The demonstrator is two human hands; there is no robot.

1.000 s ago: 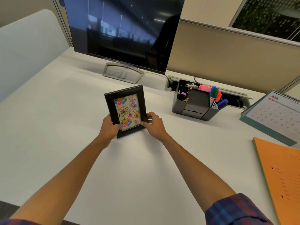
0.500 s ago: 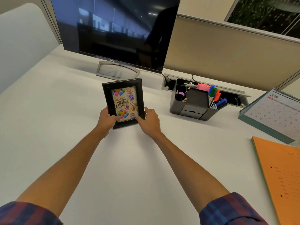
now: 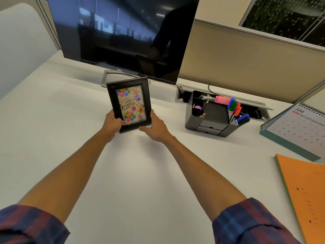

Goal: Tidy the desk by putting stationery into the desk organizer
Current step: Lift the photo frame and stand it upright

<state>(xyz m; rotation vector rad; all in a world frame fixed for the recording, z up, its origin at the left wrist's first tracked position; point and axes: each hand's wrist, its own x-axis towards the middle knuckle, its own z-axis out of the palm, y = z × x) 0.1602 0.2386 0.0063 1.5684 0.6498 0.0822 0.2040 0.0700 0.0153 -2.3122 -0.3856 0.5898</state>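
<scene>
A black picture frame [image 3: 129,103] with a colourful birthday card stands upright on the white desk [image 3: 52,120], just in front of the monitor's foot. My left hand [image 3: 112,123] grips its lower left edge, thumb on the front. My right hand [image 3: 155,127] holds the lower right corner. To the right sits the dark grey desk organizer [image 3: 211,126]. It holds pencils [image 3: 202,108], a pink sticky pad [image 3: 222,99] and several coloured markers [image 3: 236,111].
A large dark monitor [image 3: 123,36] stands at the back. A June desk calendar [image 3: 297,129] is at the right, and an orange folder [image 3: 306,192] lies in front of it. A cable tray [image 3: 181,94] opens behind the organizer. A partition wall closes the back.
Both hands have carried the frame away from me toward the monitor and turned it more upright. The organizer and its contents have not moved.
</scene>
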